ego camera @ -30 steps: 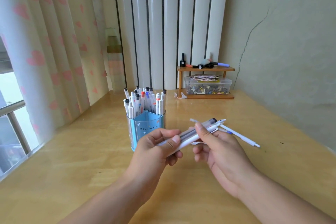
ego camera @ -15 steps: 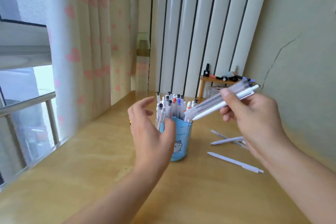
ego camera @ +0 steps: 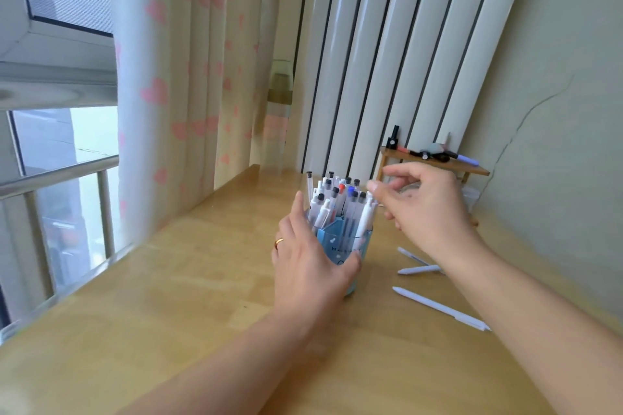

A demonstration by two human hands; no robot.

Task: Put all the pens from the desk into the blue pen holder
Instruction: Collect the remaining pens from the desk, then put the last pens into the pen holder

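We see the left hand [ego camera: 308, 259] wrapped around the blue pen holder [ego camera: 350, 248], its grip curled on the wall. The right hand [ego camera: 423, 209] hovers just above the packed pens [ego camera: 337, 204], fingers loosely bent, holding nothing. Three loose pens [ego camera: 438, 307] lie on the bench [ego camera: 168, 313] beside the holder, under the right forearm.

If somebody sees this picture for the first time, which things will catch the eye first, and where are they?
First, the blue pen holder at mid-desk, crammed with upright pens, with the left hand wrapped around its side. Just above it, the right hand hovers by the pen tops, its fingers loosely curled. To the right of the holder, three white pens lie on the wooden desk.
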